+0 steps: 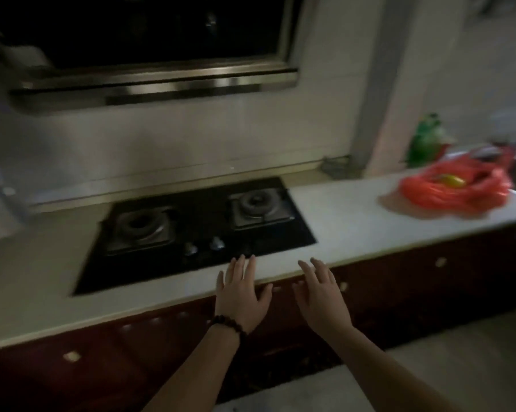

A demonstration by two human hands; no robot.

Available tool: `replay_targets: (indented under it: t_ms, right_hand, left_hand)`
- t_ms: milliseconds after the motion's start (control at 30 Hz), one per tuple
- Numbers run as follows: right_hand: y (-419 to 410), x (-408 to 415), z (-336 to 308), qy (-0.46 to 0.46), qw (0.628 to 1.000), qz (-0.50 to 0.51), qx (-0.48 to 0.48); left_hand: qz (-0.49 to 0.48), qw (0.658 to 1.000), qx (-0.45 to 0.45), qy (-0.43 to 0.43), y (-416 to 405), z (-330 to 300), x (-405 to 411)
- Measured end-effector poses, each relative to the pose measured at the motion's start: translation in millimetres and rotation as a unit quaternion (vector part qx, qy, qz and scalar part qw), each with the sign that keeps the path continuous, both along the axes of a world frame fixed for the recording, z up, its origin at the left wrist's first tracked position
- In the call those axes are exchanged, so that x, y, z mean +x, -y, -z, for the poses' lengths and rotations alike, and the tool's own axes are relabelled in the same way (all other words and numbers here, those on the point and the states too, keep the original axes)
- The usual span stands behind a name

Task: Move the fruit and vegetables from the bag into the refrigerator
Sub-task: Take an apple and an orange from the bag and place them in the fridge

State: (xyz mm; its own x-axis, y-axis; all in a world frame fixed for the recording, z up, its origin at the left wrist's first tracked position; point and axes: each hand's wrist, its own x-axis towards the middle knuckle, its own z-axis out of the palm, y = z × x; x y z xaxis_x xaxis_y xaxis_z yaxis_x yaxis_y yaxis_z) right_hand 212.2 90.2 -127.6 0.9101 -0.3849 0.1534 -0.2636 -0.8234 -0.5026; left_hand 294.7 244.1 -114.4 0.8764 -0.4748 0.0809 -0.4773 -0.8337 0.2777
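1. Running from 9 to 3 o'clock across the view, the table [355, 215] carries everything; its pale top lies bare on the right, which gives the bag a flat place to sit.
2. Sunk into the table at about 10 o'clock from the hands, the hob [197, 233] has two burners and nothing on them, so it plays no part in the job.
3. Slumped at 2 o'clock near the table's far right end, the bag [456, 188] lies low and spread, probably because little is left to prop it up; something yellow-green shows through its red plastic. It is well apart from both hands.
4. Hovering at 6 o'clock over the table's front edge, the left hand [240, 295] has its fingers straight and spread, holding nothing.
5. Just beside it, the right hand [320, 295] is likewise spread and holds nothing, angled toward the bag, which I judge to be the next reach.
6. No refrigerator is in view.
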Motion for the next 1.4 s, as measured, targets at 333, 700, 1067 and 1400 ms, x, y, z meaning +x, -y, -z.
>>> replay_targets:
  t_ms: [333, 700, 1067, 1400]
  right_hand:
    - [185.2, -134.6, -4.3, -0.020, 0.970, 0.240, -0.005]
    - [343.0, -129.7, 13.5, -0.035, 0.956, 0.290, 0.014]
    - [583.1, -14.3, -13.4, -0.041, 0.969, 0.244, 0.014]
    - [721.2, 38.5, -0.8, -0.040, 0.975, 0.213, 0.045]
  left_hand:
    - [0.211, 0.977, -0.006, -0.009, 232.4, 1.6, -66.3]
    - [0.291, 0.956, 0.000, -0.014, 423.7, 15.3, -49.9]
    - [0.234, 0.969, -0.052, -0.050, 642.4, 11.9, 61.9]
    - [0.208, 0.976, -0.025, -0.064, 767.3, 19.0, 113.3]
